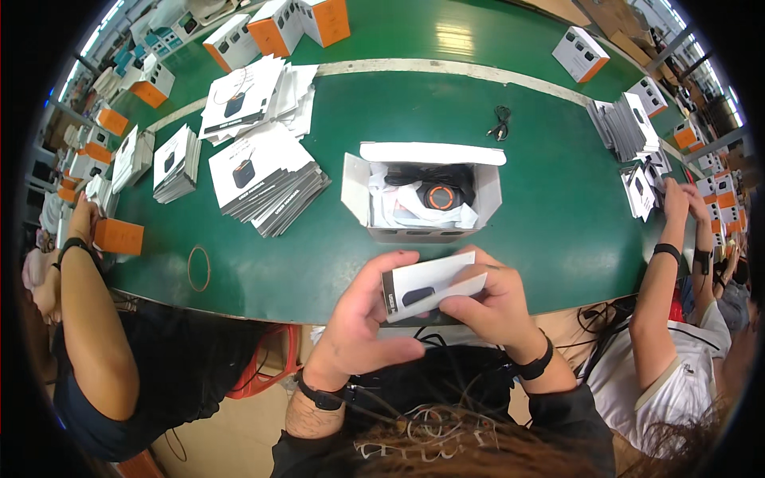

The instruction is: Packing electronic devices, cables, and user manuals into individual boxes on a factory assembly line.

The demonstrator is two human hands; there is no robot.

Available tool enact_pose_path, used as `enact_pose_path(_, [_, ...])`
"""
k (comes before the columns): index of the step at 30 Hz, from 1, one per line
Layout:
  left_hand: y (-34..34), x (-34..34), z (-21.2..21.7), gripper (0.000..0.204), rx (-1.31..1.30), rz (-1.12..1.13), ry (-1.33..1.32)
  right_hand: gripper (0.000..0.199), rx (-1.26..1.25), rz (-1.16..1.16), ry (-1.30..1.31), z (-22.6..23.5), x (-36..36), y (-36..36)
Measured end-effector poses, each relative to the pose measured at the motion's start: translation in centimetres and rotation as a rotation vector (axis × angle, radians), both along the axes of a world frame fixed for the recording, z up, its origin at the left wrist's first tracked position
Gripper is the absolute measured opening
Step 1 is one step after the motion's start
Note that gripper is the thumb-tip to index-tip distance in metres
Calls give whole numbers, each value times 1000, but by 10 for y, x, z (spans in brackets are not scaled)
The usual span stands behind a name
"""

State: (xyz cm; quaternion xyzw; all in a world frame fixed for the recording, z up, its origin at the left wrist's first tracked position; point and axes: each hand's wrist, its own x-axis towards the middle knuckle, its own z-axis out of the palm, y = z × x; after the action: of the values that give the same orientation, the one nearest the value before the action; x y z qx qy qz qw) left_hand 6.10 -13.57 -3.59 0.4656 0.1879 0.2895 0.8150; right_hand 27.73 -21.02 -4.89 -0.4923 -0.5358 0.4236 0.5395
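A white folded instruction booklet [422, 285] with a black spine strip and a picture of a dark device is held in front of my chest. My right hand [498, 307] pinches its right side, the thumb pressing on a lifted, bent flap. At the booklet's left edge, my left hand [358, 315] supports it from behind with the fingers, its thumb sticking out free. Just beyond my hands stands an open white box [357, 191] with its flaps spread. Inside it lie a black round device with an orange ring [440, 196], dark cable and clear plastic wrap.
Stacks of booklets [267, 183] lie left of the box on the green table [382, 103]. A coiled black cable [500, 123] is at the back right. Orange-and-white boxes [299, 24] stand along the far side. A rubber band [199, 268] lies front left. Co-workers sit on both sides.
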Motion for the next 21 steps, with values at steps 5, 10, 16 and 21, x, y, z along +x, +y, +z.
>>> enact_pose_path(5, [-7,9,-8,67,43,175,187,13,63,-39,52,-3,-6,0])
enact_pose_path(10, [-5,19,-7,42,-37,353,129,13,45,-97,-13,-3,-12,2])
enact_pose_path(16, [-10,20,-7,28,-46,368,206,23,-115,-235,191,-2,-28,-1])
enact_pose_path(21, [-10,20,-8,27,-18,378,202,38,-91,-261,299,-3,-33,0])
